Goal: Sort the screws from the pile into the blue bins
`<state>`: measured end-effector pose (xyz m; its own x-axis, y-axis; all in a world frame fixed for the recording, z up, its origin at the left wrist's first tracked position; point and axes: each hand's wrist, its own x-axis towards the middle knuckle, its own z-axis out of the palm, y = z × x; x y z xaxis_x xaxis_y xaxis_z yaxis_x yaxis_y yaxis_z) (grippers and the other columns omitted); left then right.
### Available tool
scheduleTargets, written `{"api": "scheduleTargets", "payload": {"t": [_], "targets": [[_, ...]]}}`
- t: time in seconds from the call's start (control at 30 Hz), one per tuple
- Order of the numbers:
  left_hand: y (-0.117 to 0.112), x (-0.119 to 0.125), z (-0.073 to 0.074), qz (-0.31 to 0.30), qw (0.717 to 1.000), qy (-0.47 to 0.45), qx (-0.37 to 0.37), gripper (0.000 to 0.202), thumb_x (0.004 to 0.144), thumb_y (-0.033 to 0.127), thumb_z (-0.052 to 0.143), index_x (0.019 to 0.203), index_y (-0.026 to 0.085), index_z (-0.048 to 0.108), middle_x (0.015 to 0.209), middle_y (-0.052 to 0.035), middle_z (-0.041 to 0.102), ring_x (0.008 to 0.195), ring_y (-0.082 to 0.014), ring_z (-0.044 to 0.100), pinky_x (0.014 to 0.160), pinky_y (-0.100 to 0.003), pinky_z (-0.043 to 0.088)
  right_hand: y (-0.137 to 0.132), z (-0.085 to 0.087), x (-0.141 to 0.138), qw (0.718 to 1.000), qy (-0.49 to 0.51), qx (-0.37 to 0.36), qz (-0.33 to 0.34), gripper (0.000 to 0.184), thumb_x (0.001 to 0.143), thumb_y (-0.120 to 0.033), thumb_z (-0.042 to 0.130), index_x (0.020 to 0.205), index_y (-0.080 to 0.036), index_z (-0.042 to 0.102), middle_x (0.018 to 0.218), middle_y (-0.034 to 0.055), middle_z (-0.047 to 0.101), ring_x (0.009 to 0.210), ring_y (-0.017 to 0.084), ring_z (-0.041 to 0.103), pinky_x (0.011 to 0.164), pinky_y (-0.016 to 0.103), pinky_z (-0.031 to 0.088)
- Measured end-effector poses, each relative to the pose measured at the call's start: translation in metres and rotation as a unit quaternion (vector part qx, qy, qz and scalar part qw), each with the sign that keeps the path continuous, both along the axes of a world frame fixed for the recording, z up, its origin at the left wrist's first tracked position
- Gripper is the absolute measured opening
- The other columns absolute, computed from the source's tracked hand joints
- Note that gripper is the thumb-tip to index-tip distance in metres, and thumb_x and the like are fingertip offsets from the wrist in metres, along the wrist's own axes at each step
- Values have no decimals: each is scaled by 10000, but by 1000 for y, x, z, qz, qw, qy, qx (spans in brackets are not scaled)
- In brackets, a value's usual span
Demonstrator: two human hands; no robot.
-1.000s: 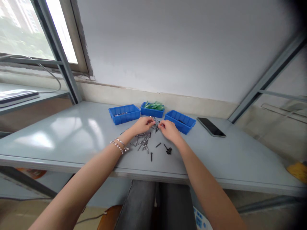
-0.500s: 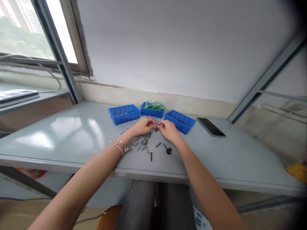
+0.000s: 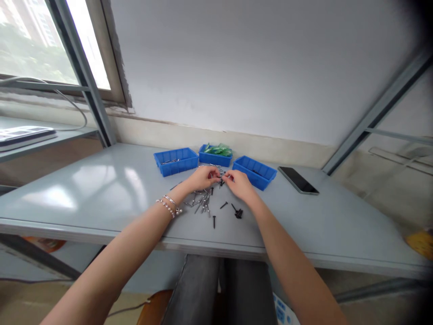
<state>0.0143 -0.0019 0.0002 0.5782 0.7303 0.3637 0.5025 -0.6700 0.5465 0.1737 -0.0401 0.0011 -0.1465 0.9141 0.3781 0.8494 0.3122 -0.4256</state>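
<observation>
Left hand (image 3: 203, 177) and right hand (image 3: 240, 184), both pinched, meet at centre frame over loose screws (image 3: 203, 201) on the table (image 3: 84, 194); whether either holds a screw is too small to tell. Three blue bins (image 3: 176, 161) stand just beyond, with a phone (image 3: 298, 180) to their right.

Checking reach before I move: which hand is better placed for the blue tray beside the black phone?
Probably the right hand: it sits just beside that rectangular blue plastic tray, while the left hand is farther away, closer to the other blue tray.
</observation>
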Motion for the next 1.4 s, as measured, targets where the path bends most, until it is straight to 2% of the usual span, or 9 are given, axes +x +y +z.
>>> {"api": "scheduleTargets", "payload": {"t": [0.17,0.37,0.63,0.83,1.1,1.4], "targets": [[1,0,-1,5,1000,0,6,114,703,222,558,780,140,580,702,-21,587,607,-101,477,607,-236,381,1,-1,1,1000,7,6,17,205,804,-281,452,706,-176,598,700,42,594,652,142,503,587,240,335],[0,0,-1,0,1000,-7,9,131,702,242,568,786,143,578,680,-12,576,609,-104,487,602,-234,384,2,0,1,1000,2,16,13,171,788,-225,461,672,-174,576,685,36,579,658,143,494,587,238,323],[-4,1,4,-3,1000,-14,10,210,798,289,432,803,145,586,741,-27,598,623,-103,484,608,-238,377,1,2,0,999,26,37,-1,137,786,-218,476,699,-171,572,718,39,586,670,143,505,616,248,341],[-2,1,3,1,1000,-10,9,173,783,247,450,764,136,581,726,-31,592,625,-104,483,605,-240,377,1,2,0,998,35,45,2,119,780,-209,482,716,-173,576,719,37,584,663,135,504,628,246,357],[0,1,1,-7,999,-34,30,155,789,249,459,781,142,570,729,-20,590,616,-97,479,597,-232,379,0,2,1,999,44,13,15,250,797,-364,455,762,-168,605,703,45,594,643,139,509,603,245,359],[-1,2,3,-5,998,-57,16,95,758,206,505,787,135,561,736,-12,582,605,-83,463,595,-218,379,-1,5,-1,998,51,29,23,203,792,-266,454,662,-168,574,635,20,566,605,124,476,567,223,320]]}}
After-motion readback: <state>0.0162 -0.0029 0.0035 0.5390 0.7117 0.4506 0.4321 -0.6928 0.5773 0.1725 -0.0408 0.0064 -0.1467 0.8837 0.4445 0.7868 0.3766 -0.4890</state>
